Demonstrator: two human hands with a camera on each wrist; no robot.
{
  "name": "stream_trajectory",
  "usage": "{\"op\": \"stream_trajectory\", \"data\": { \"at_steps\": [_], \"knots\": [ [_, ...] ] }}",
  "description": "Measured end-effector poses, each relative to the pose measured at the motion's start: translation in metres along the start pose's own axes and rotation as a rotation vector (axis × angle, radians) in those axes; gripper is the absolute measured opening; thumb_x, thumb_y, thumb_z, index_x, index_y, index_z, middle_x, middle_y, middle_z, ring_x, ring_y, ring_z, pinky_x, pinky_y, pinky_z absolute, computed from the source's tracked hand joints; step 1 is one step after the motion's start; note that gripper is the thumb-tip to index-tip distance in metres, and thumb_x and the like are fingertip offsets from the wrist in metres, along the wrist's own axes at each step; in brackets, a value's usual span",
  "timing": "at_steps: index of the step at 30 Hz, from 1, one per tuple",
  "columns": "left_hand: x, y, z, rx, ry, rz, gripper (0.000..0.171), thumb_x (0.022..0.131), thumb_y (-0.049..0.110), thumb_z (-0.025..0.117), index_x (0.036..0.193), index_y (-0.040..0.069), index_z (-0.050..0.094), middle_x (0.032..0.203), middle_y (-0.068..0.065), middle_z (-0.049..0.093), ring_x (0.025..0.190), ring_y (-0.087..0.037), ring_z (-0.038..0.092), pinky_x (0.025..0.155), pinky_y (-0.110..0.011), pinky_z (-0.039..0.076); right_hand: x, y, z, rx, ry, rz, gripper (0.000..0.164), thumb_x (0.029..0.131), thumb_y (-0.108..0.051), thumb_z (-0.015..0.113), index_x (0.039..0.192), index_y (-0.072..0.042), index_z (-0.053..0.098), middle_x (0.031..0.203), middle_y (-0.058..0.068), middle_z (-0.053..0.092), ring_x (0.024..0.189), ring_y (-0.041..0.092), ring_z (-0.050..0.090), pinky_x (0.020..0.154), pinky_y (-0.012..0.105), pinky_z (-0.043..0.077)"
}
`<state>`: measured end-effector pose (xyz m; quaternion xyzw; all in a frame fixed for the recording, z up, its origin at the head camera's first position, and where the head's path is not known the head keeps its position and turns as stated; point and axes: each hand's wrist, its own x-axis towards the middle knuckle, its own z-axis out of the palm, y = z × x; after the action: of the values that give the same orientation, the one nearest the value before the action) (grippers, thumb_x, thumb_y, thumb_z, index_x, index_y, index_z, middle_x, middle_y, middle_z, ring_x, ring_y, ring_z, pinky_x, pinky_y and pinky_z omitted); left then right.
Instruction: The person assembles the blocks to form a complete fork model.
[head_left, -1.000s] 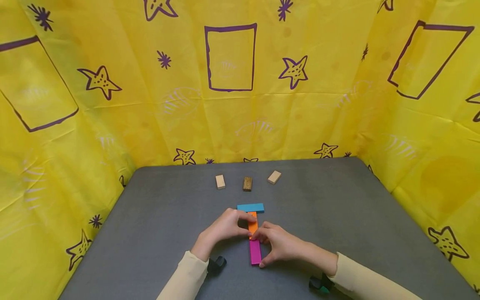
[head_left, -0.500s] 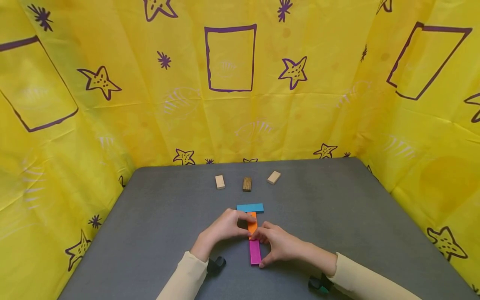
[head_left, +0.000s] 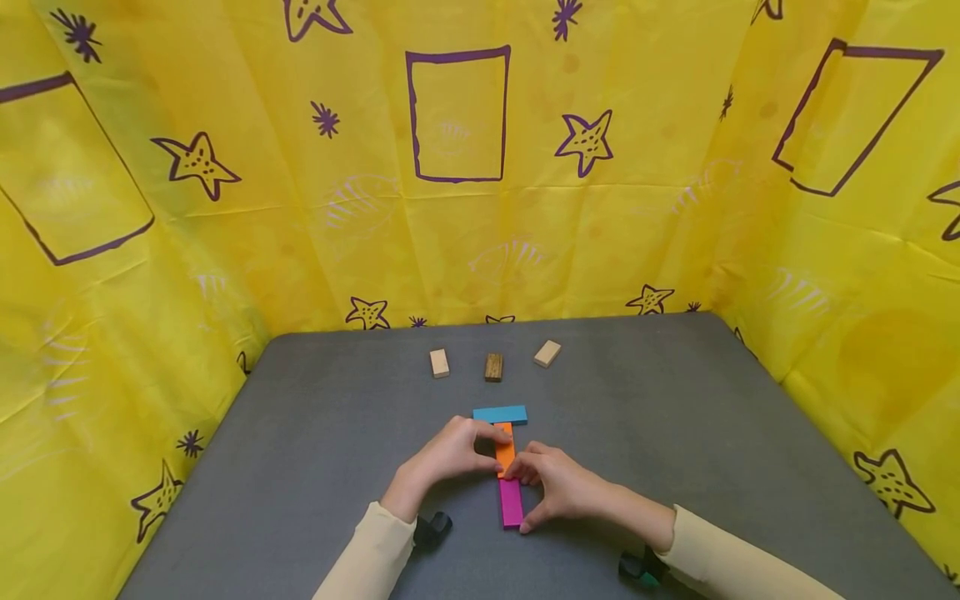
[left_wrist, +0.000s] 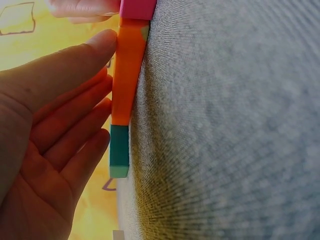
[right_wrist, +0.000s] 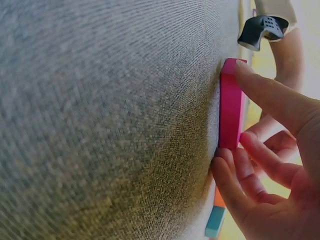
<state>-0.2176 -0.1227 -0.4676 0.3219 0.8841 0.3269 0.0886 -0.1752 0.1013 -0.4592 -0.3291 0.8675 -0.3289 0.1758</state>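
Three coloured blocks lie flat on the grey table, forming a T in the head view. A blue block [head_left: 500, 414] lies crosswise at the far end. Beneath it runs an orange block [head_left: 506, 450], followed end to end by a magenta block [head_left: 511, 504]. My left hand [head_left: 453, 450] holds the orange block from the left, thumb near its close end and fingers toward its far end. From the right, my right hand [head_left: 562, 483] grips the magenta block lengthwise. Its thumb [right_wrist: 260, 87] presses the near end, while its fingers meet the other end by the orange block.
Farther back on the table [head_left: 360, 400] lie a pale wooden block [head_left: 439, 363], a dark brown wooden block [head_left: 493, 367] and another pale block [head_left: 547, 353], spaced apart. Yellow cloth [head_left: 465, 242] with purple drawings surrounds the table's back and sides.
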Motion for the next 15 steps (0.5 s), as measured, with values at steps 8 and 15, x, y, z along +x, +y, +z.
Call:
{"op": "stream_trajectory", "data": {
  "at_steps": [8, 15],
  "knots": [
    [-0.0001, 0.0020, -0.0014, 0.001, 0.002, 0.004, 0.037, 0.078, 0.027, 0.078, 0.114, 0.022, 0.071, 0.108, 0.012, 0.069, 0.104, -0.006, 0.062, 0.094, -0.027, 0.049, 0.0002, 0.0004, 0.0006, -0.003, 0.013, 0.004, 0.055, 0.061, -0.035, 0.089, 0.106, -0.018, 0.062, 0.100, -0.005, 0.054, 0.089, 0.006, 0.056, 0.080, 0.020, 0.050],
    [-0.0006, 0.0025, -0.0010, 0.004, -0.002, 0.001, 0.037, 0.078, 0.027, 0.078, 0.115, 0.022, 0.071, 0.110, 0.012, 0.069, 0.106, -0.007, 0.062, 0.095, -0.028, 0.049, -0.0010, -0.0003, 0.0020, -0.003, 0.032, -0.005, 0.055, 0.060, -0.033, 0.090, 0.105, -0.019, 0.061, 0.095, -0.003, 0.056, 0.085, 0.007, 0.055, 0.077, 0.020, 0.050]
  ]
}}
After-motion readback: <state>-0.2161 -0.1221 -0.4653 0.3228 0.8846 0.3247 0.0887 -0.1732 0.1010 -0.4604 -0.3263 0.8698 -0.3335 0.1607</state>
